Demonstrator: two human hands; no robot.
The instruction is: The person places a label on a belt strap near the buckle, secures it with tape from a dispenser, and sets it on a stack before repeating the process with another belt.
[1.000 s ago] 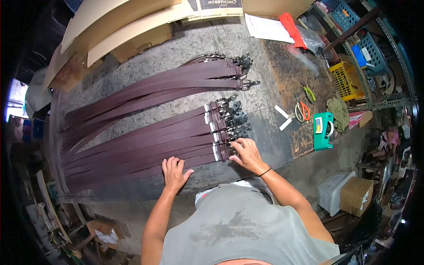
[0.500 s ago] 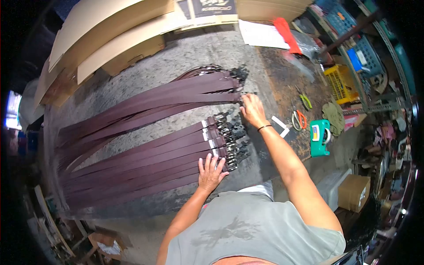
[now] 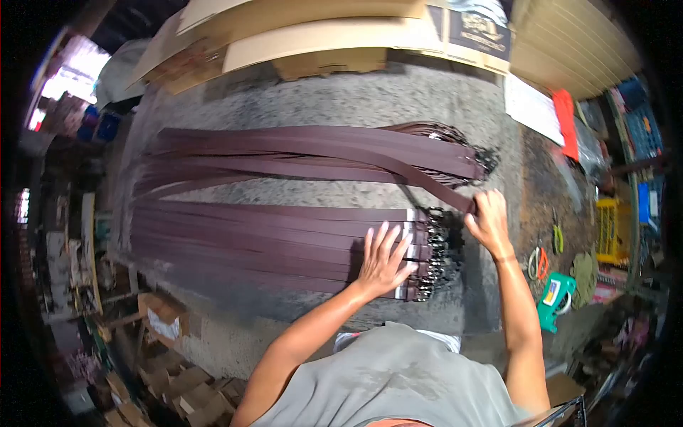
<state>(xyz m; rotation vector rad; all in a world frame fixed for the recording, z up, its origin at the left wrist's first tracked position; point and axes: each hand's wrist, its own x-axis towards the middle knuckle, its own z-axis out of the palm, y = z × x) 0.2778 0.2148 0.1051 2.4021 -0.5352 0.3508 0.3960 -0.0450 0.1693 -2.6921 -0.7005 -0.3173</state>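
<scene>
Two bundles of long, flat dark brown straps lie side by side on the worktable (image 3: pixel 235 96). My right hand (image 3: pixel 489 224) is closed around the right-hand end of one brown strap (image 3: pixel 437 188), which stretches away from the far bundle (image 3: pixel 299 142) at a slant. My left hand (image 3: pixel 384 262) hovers over or rests on the near bundle (image 3: pixel 256 238), fingers spread; contact is hard to judge. White tags and metal fittings (image 3: pixel 428 249) line that bundle's right end. The fitting on the held strap is hidden in my fist.
Cardboard boxes (image 3: pixel 327 44) run along the table's far side. At right are a red-orange sheet (image 3: pixel 566 124), white paper (image 3: pixel 533 110), orange-handled scissors (image 3: pixel 543 263), green-handled pliers (image 3: pixel 558 239) and a green tape dispenser (image 3: pixel 555 302). A yellow crate (image 3: pixel 612 231) stands on the shelving.
My right hand has drawn one strap's end off the far bundle, toward me. My left hand has shifted farther onto the near bundle, fingers spread. The camera view has turned.
</scene>
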